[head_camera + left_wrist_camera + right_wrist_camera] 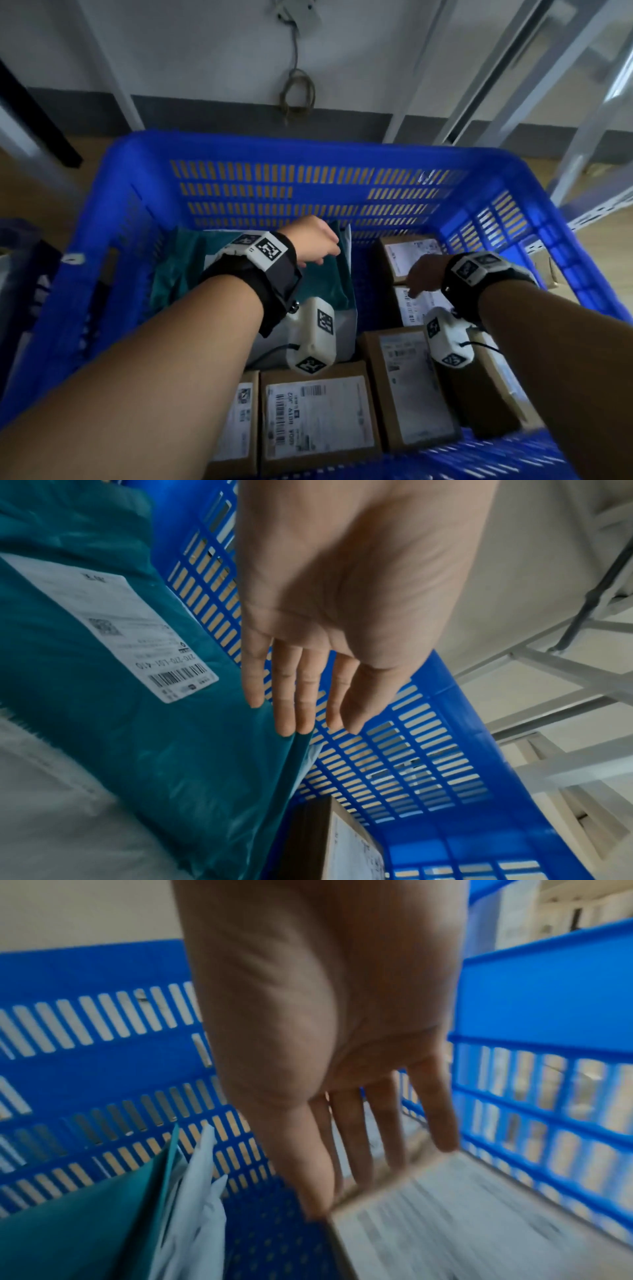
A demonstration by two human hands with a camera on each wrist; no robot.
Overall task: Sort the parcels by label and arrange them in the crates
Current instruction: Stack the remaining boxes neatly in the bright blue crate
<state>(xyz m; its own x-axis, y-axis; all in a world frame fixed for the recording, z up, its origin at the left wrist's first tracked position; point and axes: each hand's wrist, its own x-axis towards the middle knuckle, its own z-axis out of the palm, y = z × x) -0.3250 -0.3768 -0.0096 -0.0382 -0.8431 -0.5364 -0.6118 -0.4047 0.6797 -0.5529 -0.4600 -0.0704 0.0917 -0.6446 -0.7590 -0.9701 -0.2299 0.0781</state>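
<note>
Both hands reach into a blue slotted crate [308, 150]. My left hand [317, 245] hangs open over a teal mailer bag [318, 284]; in the left wrist view its straight fingers [291, 712] touch the edge of the teal mailer bag [103, 723] with its white label. My right hand [423, 274] is open, fingers straight, over a labelled cardboard box [423, 305] at the crate's right. In the right wrist view the fingertips [315, 1199] meet that box's near corner [445, 1218], which is blurred. Several more brown boxes [318, 418] lie along the crate's near side.
A white mailer [342, 329] lies under the teal one. Bare blue crate floor [371, 291] shows between the bags and the boxes. Grey metal shelving [565, 102] rises at the right, a coiled cable [296, 96] hangs on the wall behind, another dark crate [24, 274] sits left.
</note>
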